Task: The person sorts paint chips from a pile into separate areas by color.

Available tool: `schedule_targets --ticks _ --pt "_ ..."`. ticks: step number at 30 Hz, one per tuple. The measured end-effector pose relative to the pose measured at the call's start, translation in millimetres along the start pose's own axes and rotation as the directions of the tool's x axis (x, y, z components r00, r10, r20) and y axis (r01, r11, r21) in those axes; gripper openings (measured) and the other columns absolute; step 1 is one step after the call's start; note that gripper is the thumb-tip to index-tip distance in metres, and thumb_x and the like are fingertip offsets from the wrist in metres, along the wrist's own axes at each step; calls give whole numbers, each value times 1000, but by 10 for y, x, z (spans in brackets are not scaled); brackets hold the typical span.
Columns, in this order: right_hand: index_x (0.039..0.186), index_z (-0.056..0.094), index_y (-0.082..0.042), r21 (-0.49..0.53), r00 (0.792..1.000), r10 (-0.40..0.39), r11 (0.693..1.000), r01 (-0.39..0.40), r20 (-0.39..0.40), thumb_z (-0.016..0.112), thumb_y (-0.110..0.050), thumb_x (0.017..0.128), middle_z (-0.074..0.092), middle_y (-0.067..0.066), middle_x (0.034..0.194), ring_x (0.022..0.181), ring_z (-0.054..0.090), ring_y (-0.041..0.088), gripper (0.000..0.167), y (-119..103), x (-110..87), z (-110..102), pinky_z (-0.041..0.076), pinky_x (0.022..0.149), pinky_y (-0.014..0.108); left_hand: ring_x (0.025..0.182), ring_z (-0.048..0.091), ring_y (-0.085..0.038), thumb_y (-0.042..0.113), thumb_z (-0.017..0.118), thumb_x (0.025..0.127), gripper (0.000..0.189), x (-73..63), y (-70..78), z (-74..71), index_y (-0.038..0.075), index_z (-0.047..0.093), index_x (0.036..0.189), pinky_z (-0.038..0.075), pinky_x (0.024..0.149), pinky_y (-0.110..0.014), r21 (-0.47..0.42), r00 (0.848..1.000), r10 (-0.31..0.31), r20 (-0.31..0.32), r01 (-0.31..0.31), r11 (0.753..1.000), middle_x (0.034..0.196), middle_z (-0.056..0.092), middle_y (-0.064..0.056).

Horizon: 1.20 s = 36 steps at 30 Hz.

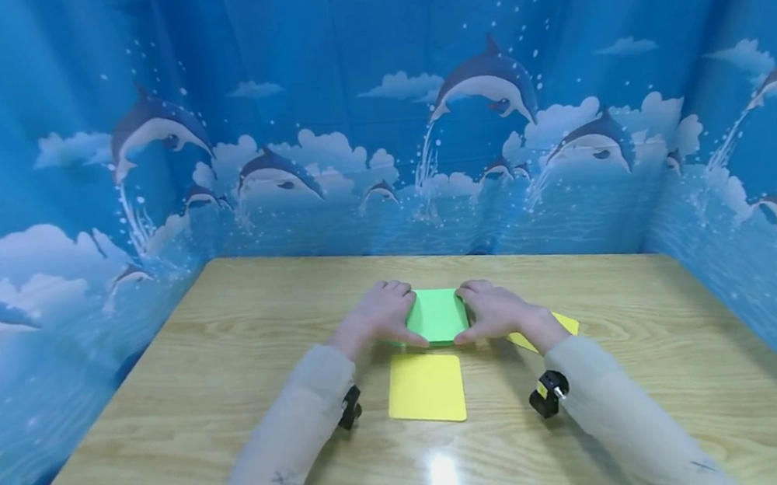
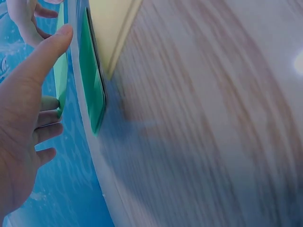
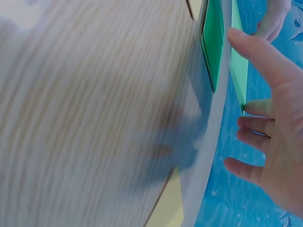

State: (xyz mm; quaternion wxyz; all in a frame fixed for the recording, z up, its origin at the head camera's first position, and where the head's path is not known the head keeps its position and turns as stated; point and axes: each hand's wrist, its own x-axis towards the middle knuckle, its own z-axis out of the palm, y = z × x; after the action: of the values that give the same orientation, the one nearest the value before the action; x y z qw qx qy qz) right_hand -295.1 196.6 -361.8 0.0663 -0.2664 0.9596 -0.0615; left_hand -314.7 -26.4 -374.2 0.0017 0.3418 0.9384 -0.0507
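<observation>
Between my two hands is a thin light-green square card (image 1: 437,313), raised off the table and held by its opposite sides. My left hand (image 1: 383,318) grips its left side, thumb toward the near edge and fingers along the far part. On the opposite side my right hand (image 1: 495,313) holds it the same way. Beneath the raised card, a darker green card (image 2: 90,78) lies on the table, seen edge-on in the left wrist view with a gap between the two. Closer to me a yellow square card (image 1: 425,387) lies flat.
Another yellow card (image 1: 566,324) lies on the wooden table (image 1: 222,415), partly hidden under my right forearm. A blue dolphin-print curtain (image 1: 349,121) stands behind the table and along its sides. Small black cameras are strapped at both wrists.
</observation>
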Motion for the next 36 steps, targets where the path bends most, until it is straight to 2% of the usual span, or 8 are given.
schedule_targets --ticks 11,18,24,36 --pt "136 38 6 -37 1000 -5 999 6 17 68 -54 76 38 23 137 123 39 37 90 -57 157 92 36 99 47 125 39 -26 73 59 70 94 -34 -108 62 3 47 132 27 106 -42 -59 999 -17 34 19 998 135 45 -12" --pt "137 36 7 -34 998 3 999 -1 58 67 -53 77 37 23 138 125 37 36 90 -106 211 122 34 101 45 126 38 -27 71 59 71 91 -61 -154 93 6 47 133 26 106 -44 -82 997 -21 71 26 996 137 43 -13" --pt "139 35 4 -22 994 29 999 -27 101 65 -54 78 35 22 140 127 35 35 90 -109 238 156 33 102 44 127 37 -27 72 57 73 90 -59 -171 120 8 45 136 27 105 -43 -87 994 -21 104 30 996 140 41 -11" --pt "140 34 4 -7 995 35 999 -34 99 63 -57 78 34 22 141 128 34 35 92 -70 212 169 33 102 45 128 36 -28 73 56 72 92 -69 -183 122 12 40 140 27 105 -43 -113 993 -13 116 26 993 141 38 -12"
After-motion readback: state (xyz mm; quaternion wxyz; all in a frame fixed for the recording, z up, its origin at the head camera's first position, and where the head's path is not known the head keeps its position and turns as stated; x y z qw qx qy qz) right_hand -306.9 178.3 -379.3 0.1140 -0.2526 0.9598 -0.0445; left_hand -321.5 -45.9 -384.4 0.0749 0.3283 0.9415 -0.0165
